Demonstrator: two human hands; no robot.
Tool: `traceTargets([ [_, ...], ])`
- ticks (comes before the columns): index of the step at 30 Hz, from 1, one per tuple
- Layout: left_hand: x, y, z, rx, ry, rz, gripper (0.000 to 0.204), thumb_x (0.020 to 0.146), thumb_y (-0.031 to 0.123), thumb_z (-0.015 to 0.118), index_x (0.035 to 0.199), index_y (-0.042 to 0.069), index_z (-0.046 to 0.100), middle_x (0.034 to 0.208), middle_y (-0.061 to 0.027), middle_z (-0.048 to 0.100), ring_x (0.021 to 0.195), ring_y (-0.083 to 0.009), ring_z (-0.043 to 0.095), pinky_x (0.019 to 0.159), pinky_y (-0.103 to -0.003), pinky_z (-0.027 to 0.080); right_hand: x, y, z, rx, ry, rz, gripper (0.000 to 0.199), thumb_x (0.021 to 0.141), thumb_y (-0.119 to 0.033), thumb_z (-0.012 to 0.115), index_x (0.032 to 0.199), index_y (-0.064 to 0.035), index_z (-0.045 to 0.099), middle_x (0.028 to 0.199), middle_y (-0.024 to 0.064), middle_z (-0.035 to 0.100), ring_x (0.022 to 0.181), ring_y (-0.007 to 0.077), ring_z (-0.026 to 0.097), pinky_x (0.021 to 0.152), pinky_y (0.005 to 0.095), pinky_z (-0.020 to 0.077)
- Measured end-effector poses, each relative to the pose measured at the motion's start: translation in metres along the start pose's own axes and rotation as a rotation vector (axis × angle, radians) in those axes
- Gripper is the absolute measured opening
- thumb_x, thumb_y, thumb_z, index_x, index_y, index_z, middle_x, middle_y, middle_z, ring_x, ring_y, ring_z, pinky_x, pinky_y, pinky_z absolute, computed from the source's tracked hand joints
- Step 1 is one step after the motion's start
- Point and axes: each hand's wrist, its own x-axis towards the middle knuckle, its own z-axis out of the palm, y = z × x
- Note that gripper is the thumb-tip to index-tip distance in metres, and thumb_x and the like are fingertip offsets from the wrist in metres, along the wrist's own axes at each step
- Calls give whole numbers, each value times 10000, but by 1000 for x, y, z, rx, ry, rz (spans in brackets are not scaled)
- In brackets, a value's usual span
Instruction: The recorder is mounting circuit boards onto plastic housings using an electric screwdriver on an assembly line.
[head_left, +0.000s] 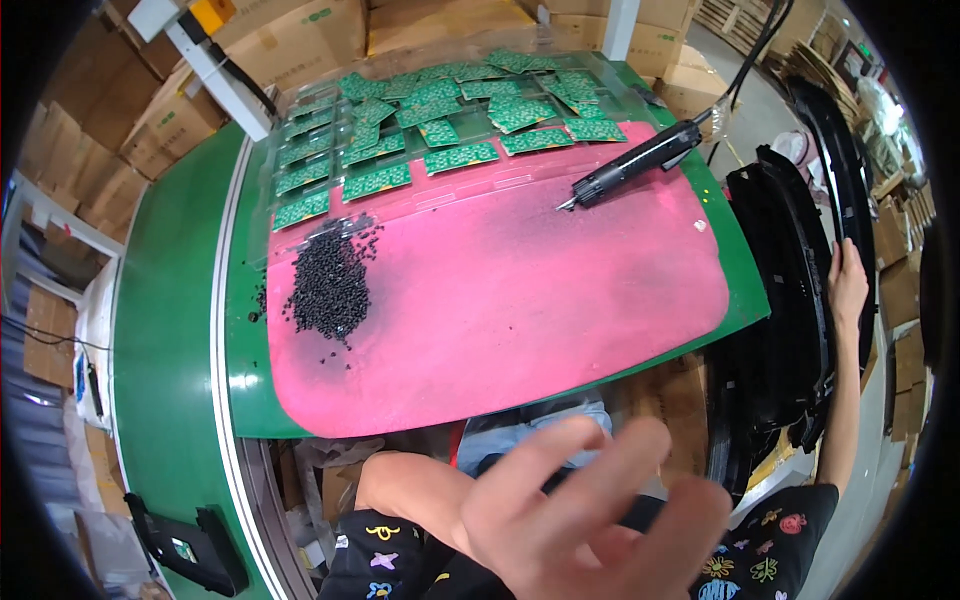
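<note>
My left hand is raised close in front of me at the lower middle, slightly blurred, its fingers bent and apart with nothing seen in them. Far to the right, my right arm reaches out, and my right hand grips the edge of a long black plastic panel standing upright. Beside it more black plastic parts are stacked. On the pink mat lie a heap of small black screws and a black electric screwdriver, its tip pointing left.
Green circuit boards lie in a clear plastic tray along the table's far side. A green conveyor strip runs at left, with a black plastic housing at its near end. Cardboard boxes stand behind the table.
</note>
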Motion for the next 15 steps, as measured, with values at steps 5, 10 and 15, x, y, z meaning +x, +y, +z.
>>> traceTargets([
  [5, -11, -52, 59, -185, 756, 400, 285, 733, -23, 771, 991, -25, 653, 956, -167, 641, 779, -230, 642, 635, -327, 533, 12, -93, -74, 286, 30, -300, 118, 934, 1, 583, 864, 9, 488, 759, 174, 471, 625, 364, 534, 541, 402, 426],
  [10, -23, -100, 8, 230, 225, 299, 405, 638, 6, 688, 960, 83, 455, 916, -148, 542, 748, -310, 534, 639, -388, 447, -11, -152, -104, 424, -253, -639, 186, 735, -78, 657, 689, -73, 477, 666, 63, 449, 582, 191, 560, 417, 341, 421],
  [15, 4, -159, -4, 342, -162, 26, 395, 766, 121, 738, 1108, 23, 564, 1058, -140, 585, 1005, -351, 561, 883, -436, 466, -2, -224, -109, 370, -294, -1238, 140, 721, -173, 620, 740, -141, 484, 677, -14, 441, 621, 116, 555, 408, 265, 444],
])
